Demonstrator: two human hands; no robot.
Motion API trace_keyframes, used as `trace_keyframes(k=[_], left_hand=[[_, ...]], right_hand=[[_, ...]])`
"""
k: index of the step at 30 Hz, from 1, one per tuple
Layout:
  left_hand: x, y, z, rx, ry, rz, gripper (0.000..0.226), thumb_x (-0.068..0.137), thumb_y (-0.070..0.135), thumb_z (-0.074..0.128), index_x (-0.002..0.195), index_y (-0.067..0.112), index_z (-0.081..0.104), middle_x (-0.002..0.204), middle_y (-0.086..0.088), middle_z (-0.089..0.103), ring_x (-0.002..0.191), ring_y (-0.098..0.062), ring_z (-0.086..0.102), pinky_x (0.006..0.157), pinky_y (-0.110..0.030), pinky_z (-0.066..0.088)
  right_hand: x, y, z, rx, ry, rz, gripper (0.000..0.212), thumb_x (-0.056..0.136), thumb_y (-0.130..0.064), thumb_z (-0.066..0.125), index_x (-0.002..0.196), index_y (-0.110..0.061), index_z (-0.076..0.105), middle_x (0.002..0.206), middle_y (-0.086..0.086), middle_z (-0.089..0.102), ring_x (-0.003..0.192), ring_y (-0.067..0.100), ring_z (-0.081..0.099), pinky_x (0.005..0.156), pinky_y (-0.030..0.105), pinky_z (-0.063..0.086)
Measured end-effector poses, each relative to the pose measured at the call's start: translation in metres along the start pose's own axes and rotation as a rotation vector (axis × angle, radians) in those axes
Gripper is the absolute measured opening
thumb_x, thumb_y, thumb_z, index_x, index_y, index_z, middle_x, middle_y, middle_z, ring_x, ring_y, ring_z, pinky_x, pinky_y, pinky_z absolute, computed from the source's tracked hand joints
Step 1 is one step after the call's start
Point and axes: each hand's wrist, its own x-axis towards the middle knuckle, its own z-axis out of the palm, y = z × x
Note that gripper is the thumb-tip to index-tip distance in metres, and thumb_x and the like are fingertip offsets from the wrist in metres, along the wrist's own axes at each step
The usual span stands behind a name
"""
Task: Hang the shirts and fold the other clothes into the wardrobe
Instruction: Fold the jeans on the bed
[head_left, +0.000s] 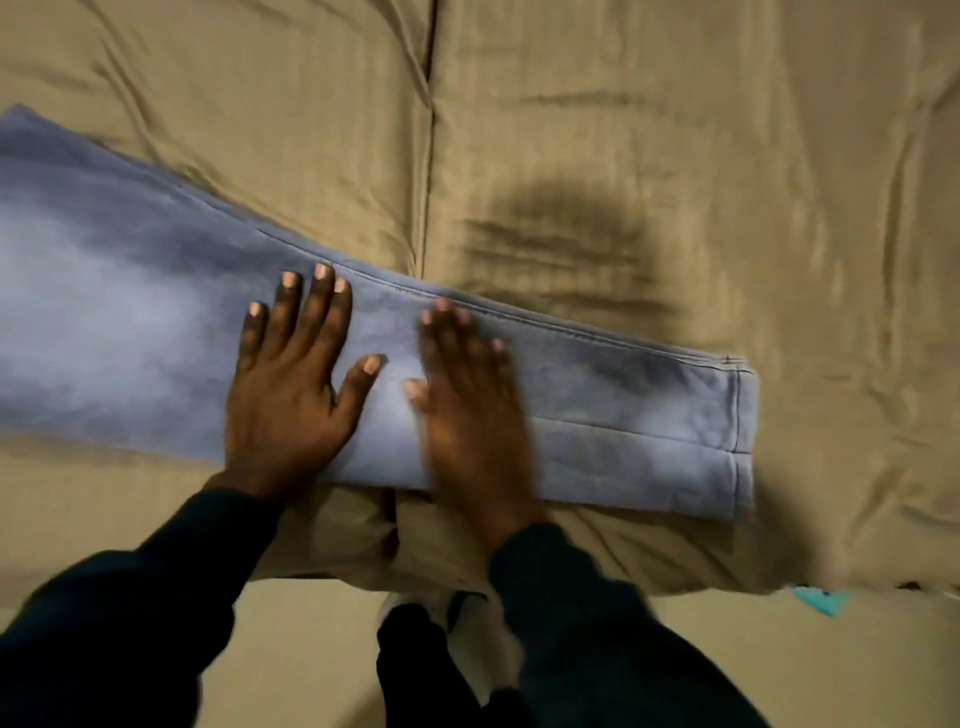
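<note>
A pair of faded light blue jeans (649, 415) lies flat across the tan bed sheet (623, 130), folded lengthwise, with the hems at the right end. My left hand (291, 379) presses flat on the denim with its fingers spread. Just to its right, my right hand (467, 395) also lies flat on the jeans, blurred by motion. Both sleeves are dark. No shirts, hangers or wardrobe are in view.
A seam or gap (428, 130) runs down the middle of the bedding, behind the jeans. A dark shadow (566, 239) falls on the sheet beyond my right hand. A small teal object (823, 603) lies on the floor at the lower right. My legs stand at the bed's front edge.
</note>
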Motion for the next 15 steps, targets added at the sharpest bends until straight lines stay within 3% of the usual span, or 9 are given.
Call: trace_keyframes(k=[5,8,10,12,14,15], left_hand=[[-0.003,0.006,0.001,-0.001,0.056,-0.033,0.071,0.101,0.052,0.033,0.159,0.015,0.017,0.167,-0.001,0.011,0.155,-0.021,0.006,0.124,-0.051,0.012],[0.0,0.004,0.001,0.031,0.015,-0.049,0.072,0.101,0.054,0.032,0.16,0.015,0.016,0.167,-0.001,0.011,0.155,-0.022,0.005,0.124,-0.051,0.012],[0.001,0.004,0.003,0.031,-0.003,-0.054,0.073,0.1,0.054,0.031,0.16,0.014,0.016,0.167,-0.002,0.01,0.155,-0.023,0.004,0.124,-0.051,0.011],[0.001,0.002,0.005,0.051,0.016,-0.043,0.072,0.1,0.051,0.03,0.159,0.012,0.018,0.167,-0.004,0.012,0.155,-0.024,0.006,0.124,-0.051,0.011],[0.002,0.0,0.007,0.075,0.047,-0.035,0.07,0.101,0.048,0.03,0.158,0.01,0.02,0.167,-0.006,0.014,0.155,-0.025,0.008,0.123,-0.051,0.012],[0.002,0.001,0.008,0.067,0.052,-0.042,0.07,0.101,0.049,0.03,0.159,0.011,0.02,0.167,-0.006,0.014,0.155,-0.025,0.008,0.124,-0.051,0.012]], right_hand=[[-0.07,0.124,-0.036,-0.011,0.13,0.557,0.056,0.105,-0.029,0.024,0.159,-0.016,0.016,0.166,0.003,0.017,0.153,0.02,0.015,0.12,0.051,0.02],[-0.051,0.089,-0.037,-0.059,0.202,0.711,0.06,0.102,-0.03,0.028,0.157,-0.006,0.02,0.162,0.015,0.023,0.15,0.031,0.021,0.117,0.057,0.024],[-0.02,0.028,-0.029,0.045,0.208,0.534,0.061,0.102,-0.03,0.031,0.157,-0.006,0.02,0.164,0.014,0.018,0.153,0.029,0.014,0.121,0.053,0.017],[0.0,-0.035,-0.016,0.152,0.055,0.198,0.058,0.105,-0.029,0.032,0.159,-0.012,0.016,0.167,0.006,0.009,0.154,0.019,0.003,0.124,0.045,0.007],[0.007,-0.042,-0.009,0.107,0.002,-0.019,0.058,0.107,-0.03,0.035,0.159,-0.014,0.016,0.167,0.004,0.008,0.154,0.016,0.001,0.124,0.043,0.007],[0.004,-0.016,-0.009,0.046,0.027,-0.032,0.058,0.107,-0.03,0.035,0.159,-0.013,0.016,0.167,0.004,0.009,0.154,0.017,0.003,0.124,0.044,0.008]])
